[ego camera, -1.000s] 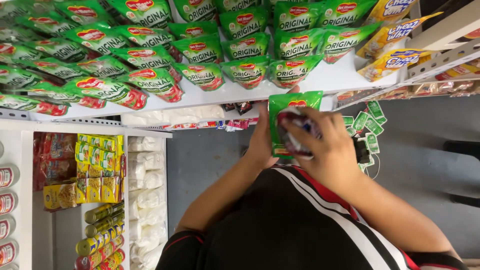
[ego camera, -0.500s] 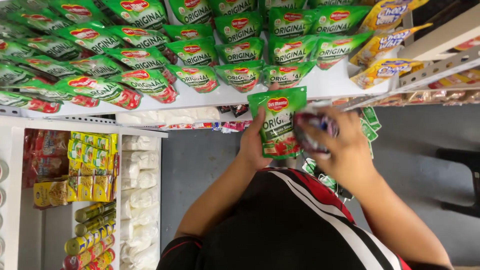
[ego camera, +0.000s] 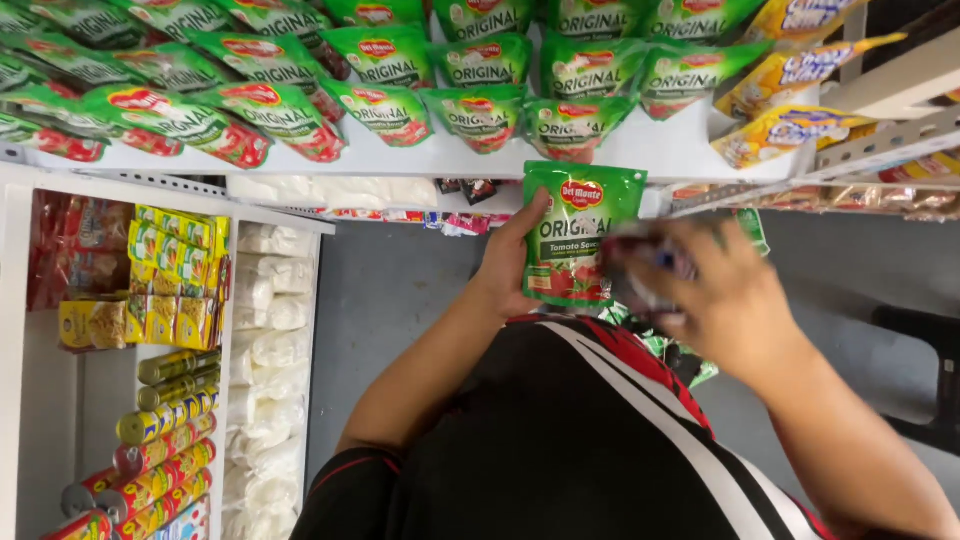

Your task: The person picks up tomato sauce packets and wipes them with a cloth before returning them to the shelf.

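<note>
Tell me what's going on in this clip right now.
A person stands at a store shelf stocked with rows of green pouches. The left hand holds one green sauce pouch upright just below the shelf edge. The right hand is beside it, gripping a small blurred object that cannot be made out.

Left hand (ego camera: 510,262) holds a green pouch (ego camera: 578,232); right hand (ego camera: 715,300) blurred beside it

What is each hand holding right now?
Left hand: closed on an upright green sauce pouch.
Right hand: closed around a small blurred object; what it is cannot be told.
</note>
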